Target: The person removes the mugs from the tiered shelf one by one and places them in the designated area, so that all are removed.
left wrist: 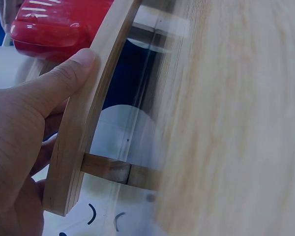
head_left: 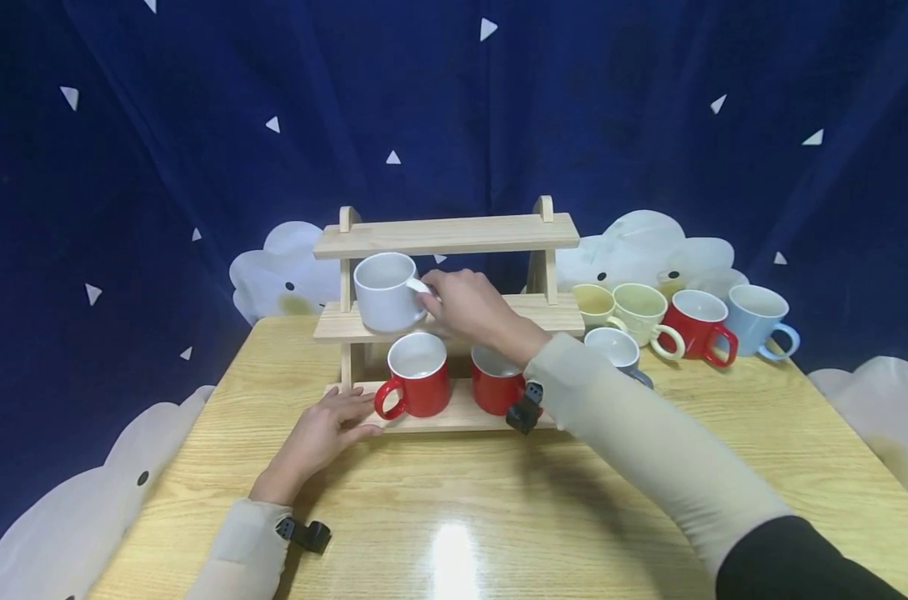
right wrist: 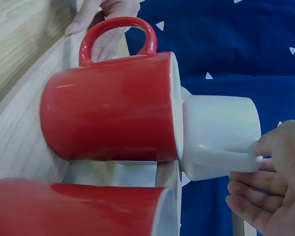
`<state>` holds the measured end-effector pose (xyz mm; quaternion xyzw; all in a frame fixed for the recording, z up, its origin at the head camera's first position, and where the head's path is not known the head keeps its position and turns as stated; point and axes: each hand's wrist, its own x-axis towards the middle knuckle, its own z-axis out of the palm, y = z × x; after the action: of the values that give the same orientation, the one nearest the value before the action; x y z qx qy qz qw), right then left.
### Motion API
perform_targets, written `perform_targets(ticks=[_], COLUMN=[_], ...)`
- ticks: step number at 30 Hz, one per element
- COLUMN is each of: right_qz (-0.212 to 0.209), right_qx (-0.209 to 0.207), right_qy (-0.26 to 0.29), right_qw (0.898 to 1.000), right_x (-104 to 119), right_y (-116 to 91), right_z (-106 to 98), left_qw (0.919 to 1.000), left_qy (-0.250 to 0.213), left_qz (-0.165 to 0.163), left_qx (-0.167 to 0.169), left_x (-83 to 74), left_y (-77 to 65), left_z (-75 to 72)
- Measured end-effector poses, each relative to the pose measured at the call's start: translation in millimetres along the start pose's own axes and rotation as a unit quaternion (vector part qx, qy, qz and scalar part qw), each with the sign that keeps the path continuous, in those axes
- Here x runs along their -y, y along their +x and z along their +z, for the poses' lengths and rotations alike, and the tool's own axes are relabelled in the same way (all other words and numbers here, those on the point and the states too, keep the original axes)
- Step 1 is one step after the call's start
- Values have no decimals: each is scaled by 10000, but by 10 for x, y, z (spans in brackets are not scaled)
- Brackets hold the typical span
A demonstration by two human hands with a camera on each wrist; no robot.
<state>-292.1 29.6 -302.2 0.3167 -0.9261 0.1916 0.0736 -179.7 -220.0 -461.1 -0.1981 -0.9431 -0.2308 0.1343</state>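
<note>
My right hand pinches the handle of a white mug, which is upright at the left part of the middle board of a wooden shelf rack. Whether its base bears fully on the board I cannot tell. In the right wrist view the thumb and fingers meet at the handle side of the white mug. My left hand holds the left end of the bottom board, its thumb along the edge. Beside it stands a red mug, handle to the left; a second red mug is partly behind my right arm.
Right of the rack several mugs stand on the wooden table: a yellow one, a pale green one, a red one, a light blue one and a grey one. A dark blue curtain hangs behind.
</note>
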Motion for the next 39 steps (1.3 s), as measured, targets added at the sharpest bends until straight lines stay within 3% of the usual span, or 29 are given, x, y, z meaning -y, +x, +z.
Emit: perform_targets(ticks=[20, 30, 39], right_qz=[554, 527, 555], right_qx=[-149, -350, -590], right_qy=[1315, 1544, 2011], right_qw=[9897, 9860, 9762], right_x=[-135, -238, -443], right_y=[-8, -60, -179], right_z=[-78, -162, -270], left_qw=[10000, 10000, 10000], left_qy=[9, 14, 6], left_qz=[-14, -28, -49], left_qx=[27, 71, 77], left_x=[14, 33, 17], left_y=[4, 3, 4], left_z=[10, 13, 1])
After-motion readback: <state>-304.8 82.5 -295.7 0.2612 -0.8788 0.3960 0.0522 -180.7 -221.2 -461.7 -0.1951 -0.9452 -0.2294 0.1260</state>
